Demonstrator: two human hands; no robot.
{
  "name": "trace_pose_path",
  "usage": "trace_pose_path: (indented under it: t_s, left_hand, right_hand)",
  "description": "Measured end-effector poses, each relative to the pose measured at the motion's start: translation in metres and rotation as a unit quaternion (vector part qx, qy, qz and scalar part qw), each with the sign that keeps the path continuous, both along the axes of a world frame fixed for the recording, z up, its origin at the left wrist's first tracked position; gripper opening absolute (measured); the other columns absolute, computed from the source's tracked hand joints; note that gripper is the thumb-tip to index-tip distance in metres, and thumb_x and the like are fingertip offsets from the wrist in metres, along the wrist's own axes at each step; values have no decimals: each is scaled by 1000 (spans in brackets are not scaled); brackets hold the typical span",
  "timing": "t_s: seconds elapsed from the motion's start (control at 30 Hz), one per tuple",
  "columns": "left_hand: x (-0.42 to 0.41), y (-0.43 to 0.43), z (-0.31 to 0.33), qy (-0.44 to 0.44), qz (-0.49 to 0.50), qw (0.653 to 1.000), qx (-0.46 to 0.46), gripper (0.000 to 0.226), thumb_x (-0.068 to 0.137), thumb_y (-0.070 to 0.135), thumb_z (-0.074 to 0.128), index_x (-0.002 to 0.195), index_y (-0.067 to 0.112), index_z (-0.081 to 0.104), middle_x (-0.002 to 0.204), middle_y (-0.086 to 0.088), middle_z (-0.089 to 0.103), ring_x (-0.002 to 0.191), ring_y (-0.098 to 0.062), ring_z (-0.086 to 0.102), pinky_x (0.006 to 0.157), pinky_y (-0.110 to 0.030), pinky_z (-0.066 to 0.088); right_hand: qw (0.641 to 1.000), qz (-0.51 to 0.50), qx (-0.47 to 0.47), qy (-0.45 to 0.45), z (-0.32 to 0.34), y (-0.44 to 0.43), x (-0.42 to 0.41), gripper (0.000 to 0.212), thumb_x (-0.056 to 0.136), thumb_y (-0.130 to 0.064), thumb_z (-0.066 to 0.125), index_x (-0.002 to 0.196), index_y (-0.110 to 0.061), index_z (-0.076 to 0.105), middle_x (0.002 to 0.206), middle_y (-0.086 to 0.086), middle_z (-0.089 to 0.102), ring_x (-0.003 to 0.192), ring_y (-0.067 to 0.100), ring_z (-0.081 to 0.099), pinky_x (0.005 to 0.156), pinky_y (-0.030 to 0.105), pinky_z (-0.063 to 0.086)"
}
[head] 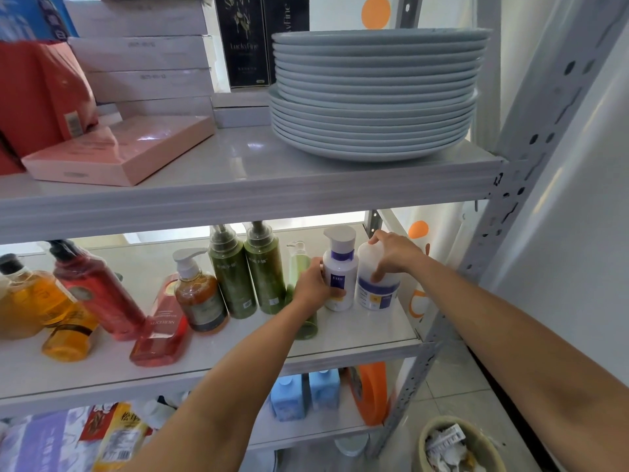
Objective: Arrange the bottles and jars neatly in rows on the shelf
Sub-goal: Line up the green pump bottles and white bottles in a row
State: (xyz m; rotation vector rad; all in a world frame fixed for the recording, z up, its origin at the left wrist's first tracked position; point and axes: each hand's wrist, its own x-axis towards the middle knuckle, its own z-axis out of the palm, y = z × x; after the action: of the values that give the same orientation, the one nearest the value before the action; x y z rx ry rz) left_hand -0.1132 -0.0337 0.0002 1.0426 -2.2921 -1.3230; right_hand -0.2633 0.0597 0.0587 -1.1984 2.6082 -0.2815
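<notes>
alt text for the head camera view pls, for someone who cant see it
Two bare hands hold two white bottles upright at the right end of a middle shelf: the left hand on a white pump bottle, the right hand on a white bottle beside it. Left of them stand green bottles; amber and red ones lie tipped over. Grey plates are stacked above.
</notes>
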Motion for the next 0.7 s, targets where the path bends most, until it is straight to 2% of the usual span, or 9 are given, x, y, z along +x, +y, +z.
trace_pose_path:
  t_s: [0.23,0.37,0.47,0.53,0.6,0.63,0.7]
  left_hand:
    - [1,2,-4,9,-5,1000,0,62,74,10,77,126,15,44,126,-7,59,118,-29,56,99,-44,47]
    - [3,5,-6,11,-21,999,-34,62,76,13,77,128,15,43,129,-6,57,121,-27,55,100,-42,46]
    - [13,5,-10,38,-28,995,-87,70,77,15,76,136,19,40,136,-4,53,125,-23,51,100,-37,45]
    - [25,1,-16,42,-27,989,-143,70,79,19,74,140,19,39,140,-3,51,127,-20,48,101,-35,44]
    - [39,-2,-24,45,2,981,-190,57,84,20,70,136,18,46,134,-3,54,122,-20,53,99,-31,47]
    - [46,-3,-28,53,26,977,-206,48,86,19,68,130,16,50,128,-4,57,116,-19,56,95,-29,49]
    - [58,-2,-33,66,70,971,-220,32,88,18,65,119,14,56,116,-3,60,105,-18,59,88,-23,49]
  right_hand:
    - [1000,-8,3,-1,-3,2,0,84,64,-25,84,133,-24,37,132,6,49,116,29,53,92,40,51]
    - [1000,-25,-14,3,-12,0,5,85,65,-26,83,135,-23,36,134,6,46,121,27,48,96,40,47]
    - [988,-28,-66,138,-28,7,27,77,73,-29,77,136,-16,36,143,9,39,130,29,41,106,39,38]
    - [953,-28,-162,253,-45,19,51,68,72,-25,79,127,-11,43,132,14,49,117,31,52,97,39,46]
    - [914,7,-272,300,-67,29,76,56,67,-18,80,113,-10,48,110,14,60,94,29,61,82,39,55]
    - [908,31,-303,289,-79,32,88,48,68,-17,78,106,-12,49,101,11,62,87,26,61,78,37,57]
    - [944,52,-289,151,-89,31,109,25,79,-19,70,97,-15,53,94,4,62,81,17,58,73,29,55]
